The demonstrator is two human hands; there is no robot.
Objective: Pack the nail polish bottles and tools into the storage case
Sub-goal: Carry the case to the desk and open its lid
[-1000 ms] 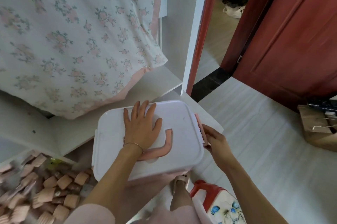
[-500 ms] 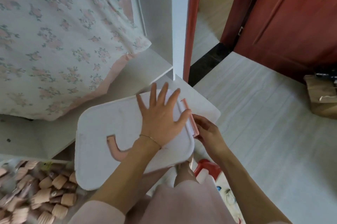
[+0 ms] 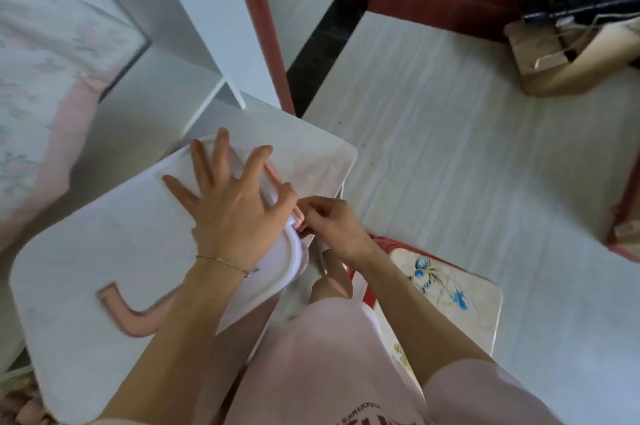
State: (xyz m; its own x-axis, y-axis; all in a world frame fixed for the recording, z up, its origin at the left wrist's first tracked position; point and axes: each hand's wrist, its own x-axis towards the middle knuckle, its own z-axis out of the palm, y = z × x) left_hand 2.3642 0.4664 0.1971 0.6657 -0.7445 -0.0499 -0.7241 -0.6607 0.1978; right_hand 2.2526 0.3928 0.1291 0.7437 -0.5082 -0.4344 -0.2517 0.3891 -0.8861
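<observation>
Head view: white storage case (image 3: 104,251), lid on, pink handle (image 3: 135,313) folded flat on top. Left hand (image 3: 235,210) flat on lid, fingers spread. Right hand (image 3: 332,227) pinches pink side latch (image 3: 298,215) at case's right edge.

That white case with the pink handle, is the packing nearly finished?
Looks close. Done: the lid sits on the case, pink handle folded flat. In hand: the left hand presses the lid while the right hand pinches the pink side latch. Left: snapping it; other latches and contents aren't visible.
</observation>
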